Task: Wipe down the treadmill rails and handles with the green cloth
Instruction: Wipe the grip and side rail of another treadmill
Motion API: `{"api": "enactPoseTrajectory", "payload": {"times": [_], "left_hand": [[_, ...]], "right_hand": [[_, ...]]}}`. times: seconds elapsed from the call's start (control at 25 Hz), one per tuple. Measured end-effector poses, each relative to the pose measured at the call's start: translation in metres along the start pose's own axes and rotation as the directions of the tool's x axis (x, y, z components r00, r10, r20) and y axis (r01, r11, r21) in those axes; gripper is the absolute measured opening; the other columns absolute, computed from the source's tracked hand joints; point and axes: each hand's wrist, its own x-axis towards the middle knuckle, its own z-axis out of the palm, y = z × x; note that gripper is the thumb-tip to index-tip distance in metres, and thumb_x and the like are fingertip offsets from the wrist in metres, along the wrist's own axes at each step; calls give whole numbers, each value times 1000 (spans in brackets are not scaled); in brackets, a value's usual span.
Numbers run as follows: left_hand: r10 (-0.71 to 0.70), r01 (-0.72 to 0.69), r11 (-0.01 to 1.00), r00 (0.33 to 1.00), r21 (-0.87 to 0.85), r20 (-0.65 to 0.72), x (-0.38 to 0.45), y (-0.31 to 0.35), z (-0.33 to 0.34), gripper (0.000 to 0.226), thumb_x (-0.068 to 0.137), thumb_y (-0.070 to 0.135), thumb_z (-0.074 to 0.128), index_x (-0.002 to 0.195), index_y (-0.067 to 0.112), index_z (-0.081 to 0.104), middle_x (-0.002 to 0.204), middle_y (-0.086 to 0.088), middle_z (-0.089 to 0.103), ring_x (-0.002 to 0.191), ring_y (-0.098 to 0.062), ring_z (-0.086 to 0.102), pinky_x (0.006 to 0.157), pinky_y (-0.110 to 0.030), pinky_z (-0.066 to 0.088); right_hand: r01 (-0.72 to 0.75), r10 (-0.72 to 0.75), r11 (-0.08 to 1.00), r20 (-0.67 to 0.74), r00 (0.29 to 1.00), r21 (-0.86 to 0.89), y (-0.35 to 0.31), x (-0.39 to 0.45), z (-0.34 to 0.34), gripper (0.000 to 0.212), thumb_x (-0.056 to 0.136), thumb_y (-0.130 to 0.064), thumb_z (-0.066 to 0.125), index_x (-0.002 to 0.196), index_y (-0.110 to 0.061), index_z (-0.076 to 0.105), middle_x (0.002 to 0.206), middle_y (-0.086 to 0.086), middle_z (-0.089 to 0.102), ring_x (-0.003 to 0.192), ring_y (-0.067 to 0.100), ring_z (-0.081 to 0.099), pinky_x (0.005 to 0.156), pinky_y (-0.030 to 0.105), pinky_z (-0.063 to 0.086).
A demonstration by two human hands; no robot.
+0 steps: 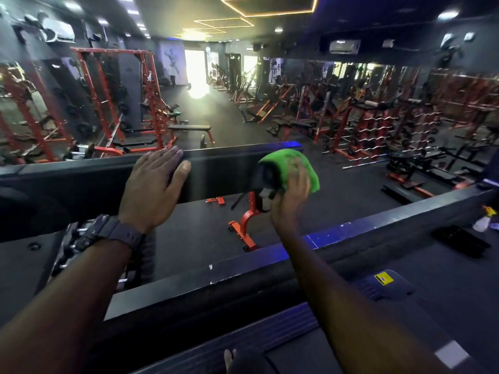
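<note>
A black treadmill rail (221, 166) runs across the middle of the head view. My left hand (154, 184), with a dark watch on its wrist, rests flat on the rail's top edge, fingers straight. My right hand (291, 195) grips the green cloth (290, 163), which is wrapped over the rounded black handle end (266, 176) at the rail's right end. The cloth is blurred by motion. A second black rail (270, 268) with blue light on it crosses lower in the view, under my right forearm.
A spray bottle (483, 220) lies at the right on the treadmill deck. The treadmill's side step (243, 338) and a yellow warning label (383, 279) are below. An orange bench frame (244, 225) stands on the gym floor beyond, with red racks (121, 98) and machines behind.
</note>
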Motion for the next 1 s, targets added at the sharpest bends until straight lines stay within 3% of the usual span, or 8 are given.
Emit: {"api": "enactPoseTrajectory", "payload": {"times": [0.12,0.24,0.32,0.48,0.6,0.8,0.92,1.0], "left_hand": [[4,-4,1000,1000,0,-5,1,1,3,64,99,51,24,138,11,57,146,-7,52,140,-21,41,119,-32,18],[4,-4,1000,1000,-6,-9,2,-4,1,65,100,52,23,137,12,57,145,-7,53,140,-21,42,120,-36,22],[2,-2,1000,1000,-11,-1,2,-4,-1,65,99,52,23,136,12,58,144,-7,54,140,-21,43,119,-33,21],[-14,14,1000,1000,24,12,2,-3,0,67,98,53,22,136,12,59,144,-6,54,140,-19,42,119,-29,17],[-47,48,999,998,-20,32,4,3,-1,71,96,56,18,137,13,58,146,-4,52,142,-16,39,118,-24,14],[-6,4,1000,998,31,66,-2,1,-15,76,97,55,19,140,0,50,148,-19,47,144,-27,35,119,-29,14],[30,-51,992,984,118,177,-4,-15,-23,83,95,62,14,146,4,45,154,-13,40,148,-21,29,123,-31,14],[18,-44,991,978,123,208,-2,-15,-25,88,93,67,10,147,6,43,155,-11,38,149,-20,26,124,-32,13]], "right_hand": [[-452,533,803,-128,836,388,-42,39,10,70,80,0,49,148,-13,41,158,11,30,143,32,31,119,51,23],[-199,211,968,-63,975,155,-64,-19,27,73,80,2,53,148,-22,40,161,8,23,147,31,21,120,31,8],[-38,37,998,16,999,46,-38,-40,21,75,75,3,53,147,-18,44,158,13,30,145,36,26,120,40,18],[-305,310,951,-104,945,55,-26,68,-14,56,82,-7,45,137,-14,54,141,11,52,129,32,49,105,51,41],[56,52,930,281,958,-364,-89,108,-20,48,82,-17,53,128,-30,61,122,4,66,109,32,63,90,43,52],[405,-329,914,527,784,-32,-175,37,9,45,81,-19,57,125,-21,63,119,7,67,104,34,62,86,42,50],[336,-177,918,539,824,-212,-111,79,-25,44,84,-20,51,126,-17,61,120,14,67,109,35,61,90,42,48],[55,121,912,394,911,-406,-72,112,-50,40,85,-20,51,123,-19,61,117,16,67,108,38,61,89,44,49]]}}
